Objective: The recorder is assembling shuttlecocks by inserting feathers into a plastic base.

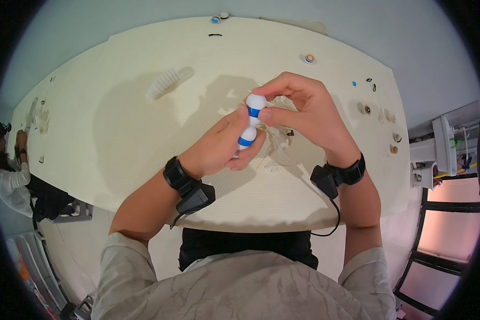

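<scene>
Two rounded white pieces with blue bands are held over the middle of the table, one above the other. My left hand (214, 143) is closed round the lower piece (247, 137), its thumb reaching up to the upper one. With thumb and fingertips my right hand (310, 109) pinches the upper white piece (256, 102). Whether the two pieces are joined is hidden by my fingers. Crumpled clear plastic (278, 145) lies on the table beneath my hands. A white ribbed stack, like nested cups (164, 84), rests on its side farther left.
The pale table (128, 176) curves round in front of me. A small round item (309, 58) sits at the far right, and several small parts lie near the right edge, among them a dark-centred round piece (366, 109). Another person (16, 176) sits at the far left end.
</scene>
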A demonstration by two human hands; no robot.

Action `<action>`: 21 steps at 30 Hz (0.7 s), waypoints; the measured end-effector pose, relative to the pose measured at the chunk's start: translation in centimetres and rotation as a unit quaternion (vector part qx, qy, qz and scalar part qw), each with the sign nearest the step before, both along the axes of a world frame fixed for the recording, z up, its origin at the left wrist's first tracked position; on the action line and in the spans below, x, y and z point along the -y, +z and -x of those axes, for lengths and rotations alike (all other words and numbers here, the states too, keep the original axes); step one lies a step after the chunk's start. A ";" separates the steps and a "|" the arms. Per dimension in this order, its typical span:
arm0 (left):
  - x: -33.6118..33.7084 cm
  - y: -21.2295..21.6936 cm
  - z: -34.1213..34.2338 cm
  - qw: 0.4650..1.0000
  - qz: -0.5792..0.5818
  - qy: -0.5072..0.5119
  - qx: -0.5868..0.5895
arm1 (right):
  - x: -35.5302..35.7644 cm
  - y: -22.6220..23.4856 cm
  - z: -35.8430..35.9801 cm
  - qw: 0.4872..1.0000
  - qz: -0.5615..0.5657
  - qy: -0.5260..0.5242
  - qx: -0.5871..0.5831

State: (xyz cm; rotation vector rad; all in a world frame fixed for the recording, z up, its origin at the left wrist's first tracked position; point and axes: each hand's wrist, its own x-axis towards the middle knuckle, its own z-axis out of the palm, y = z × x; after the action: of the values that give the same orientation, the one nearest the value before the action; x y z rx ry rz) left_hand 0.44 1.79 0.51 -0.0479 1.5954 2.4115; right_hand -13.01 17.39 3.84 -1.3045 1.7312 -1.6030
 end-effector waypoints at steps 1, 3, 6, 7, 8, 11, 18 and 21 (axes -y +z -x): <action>-0.1 -0.1 0.0 1.000 -0.007 0.004 0.003 | 0.0 -0.1 0.0 1.000 0.000 -0.001 0.001; 0.3 -0.6 0.2 1.000 -0.012 -0.014 -0.003 | 0.1 -0.3 0.0 1.000 -0.002 -0.014 -0.013; 0.0 -0.4 0.2 1.000 -0.023 -0.017 0.006 | 0.2 -0.5 0.2 1.000 -0.014 -0.014 -0.021; -0.1 -0.3 0.2 0.999 -0.029 -0.001 0.020 | 0.2 -0.4 0.2 1.000 -0.014 -0.016 -0.020; 0.0 -0.4 0.3 0.999 -0.029 -0.002 0.021 | 0.2 -0.3 0.2 0.999 -0.032 -0.008 -0.008; 0.1 -0.5 0.5 1.000 -0.014 -0.007 0.022 | 0.3 -0.6 0.5 0.999 -0.041 0.002 -0.013; 1.1 -0.6 0.8 1.000 -0.009 0.012 0.015 | 0.8 -0.6 0.2 1.000 0.004 -0.020 0.002; 0.6 -0.6 0.8 0.999 -0.010 0.028 0.031 | 0.7 -0.9 0.5 1.000 -0.010 -0.021 -0.019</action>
State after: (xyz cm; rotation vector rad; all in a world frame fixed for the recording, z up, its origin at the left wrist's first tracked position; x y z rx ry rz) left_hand -0.37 1.21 -0.05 -0.1641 1.5616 2.4435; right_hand -13.56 16.67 2.94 -1.3043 1.8037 -1.5901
